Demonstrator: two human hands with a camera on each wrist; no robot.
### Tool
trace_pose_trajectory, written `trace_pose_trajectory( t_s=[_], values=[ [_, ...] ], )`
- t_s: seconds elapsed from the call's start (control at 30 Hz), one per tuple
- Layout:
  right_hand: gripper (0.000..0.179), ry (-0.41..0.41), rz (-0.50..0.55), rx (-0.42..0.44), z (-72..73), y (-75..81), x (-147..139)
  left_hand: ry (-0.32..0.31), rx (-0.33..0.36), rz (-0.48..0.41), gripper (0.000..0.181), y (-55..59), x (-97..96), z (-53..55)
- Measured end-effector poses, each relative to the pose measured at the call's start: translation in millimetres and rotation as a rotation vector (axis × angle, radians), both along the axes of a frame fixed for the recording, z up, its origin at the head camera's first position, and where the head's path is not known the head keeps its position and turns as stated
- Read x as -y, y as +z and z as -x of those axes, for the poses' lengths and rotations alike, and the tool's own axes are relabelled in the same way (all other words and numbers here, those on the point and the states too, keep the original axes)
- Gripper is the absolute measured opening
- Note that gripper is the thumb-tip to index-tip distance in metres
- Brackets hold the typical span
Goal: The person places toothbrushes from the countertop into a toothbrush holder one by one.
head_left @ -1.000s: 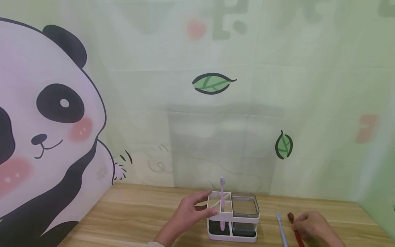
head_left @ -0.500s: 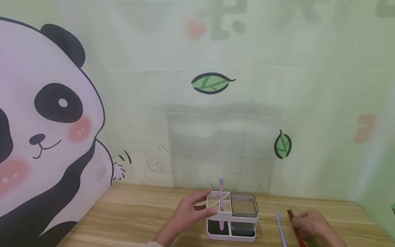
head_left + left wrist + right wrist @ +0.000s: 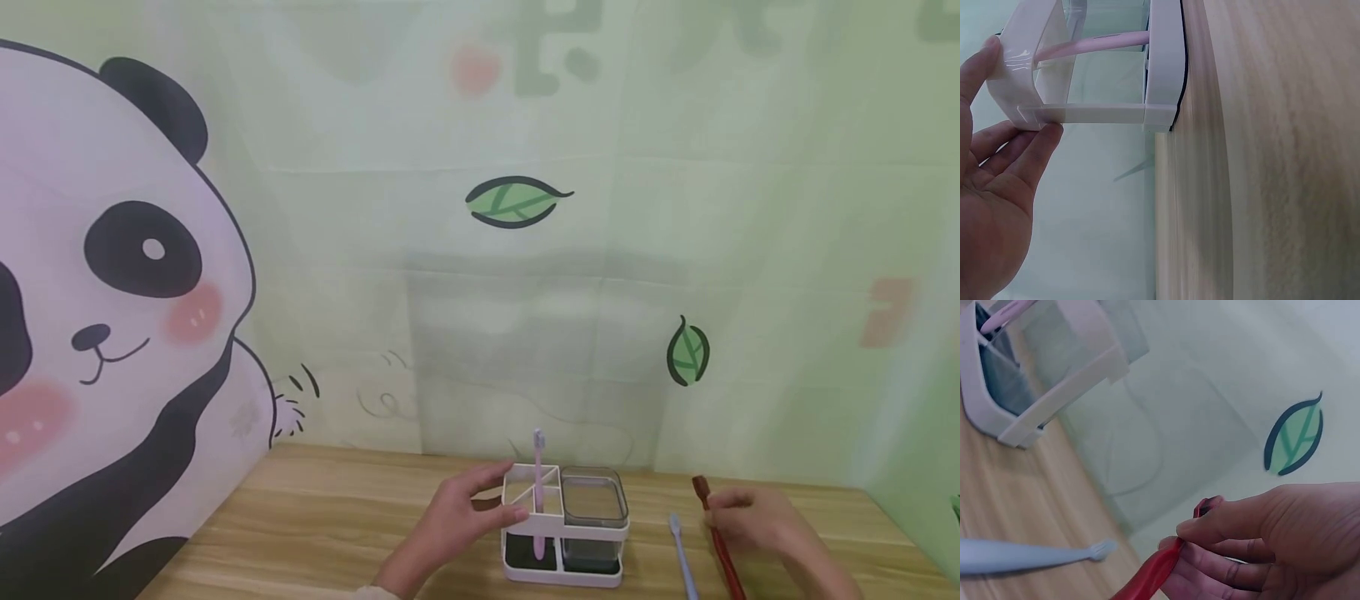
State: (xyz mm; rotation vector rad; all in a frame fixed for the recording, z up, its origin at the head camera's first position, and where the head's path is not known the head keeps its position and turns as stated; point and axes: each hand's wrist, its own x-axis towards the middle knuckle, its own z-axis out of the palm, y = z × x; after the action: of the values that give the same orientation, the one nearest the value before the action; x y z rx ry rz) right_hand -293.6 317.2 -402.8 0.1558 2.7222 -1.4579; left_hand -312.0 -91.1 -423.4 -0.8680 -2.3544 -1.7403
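My left hand (image 3: 453,525) grips the upper frame of a white toothbrush holder (image 3: 540,525) from its left side, thumb in front. In the left wrist view the fingertips (image 3: 1052,132) press on the holder's frame. A pink toothbrush (image 3: 538,475) stands upright in one of the holder's divided slots, bristles up. On the right, my right hand (image 3: 761,521) pinches a red toothbrush (image 3: 722,548) near its dark head, which points up and away. The right wrist view shows the red handle (image 3: 1154,572) running below the thumb and fingers. Just left of it lies a light blue toothbrush (image 3: 682,554).
A clear grey cup (image 3: 596,500) sits in the holder's right half. The wooden tabletop (image 3: 337,517) reaches back to a pale green cloth backdrop (image 3: 337,250), printed with a panda (image 3: 142,317) and leaves.
My right hand has raised the head end of the red toothbrush off the table and turned it upward. The left hand, holder, pink and blue toothbrushes stay in place.
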Motion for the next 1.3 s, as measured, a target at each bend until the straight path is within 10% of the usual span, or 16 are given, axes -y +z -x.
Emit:
trace_pose_trajectory(
  t_s=[0.7, 1.3],
  values=[
    [0.035, 0.063, 0.023, -0.211, -27.4, 62.2, 30, -0.003, -0.003, -0.017, 0.063, -1.4, 1.4, -0.4],
    [0.041, -0.039, 0.108, -0.438, -46.3, 86.7, 85, -0.004, -0.008, -0.013, 0.063, -0.4, -0.1, -1.5]
  ],
)
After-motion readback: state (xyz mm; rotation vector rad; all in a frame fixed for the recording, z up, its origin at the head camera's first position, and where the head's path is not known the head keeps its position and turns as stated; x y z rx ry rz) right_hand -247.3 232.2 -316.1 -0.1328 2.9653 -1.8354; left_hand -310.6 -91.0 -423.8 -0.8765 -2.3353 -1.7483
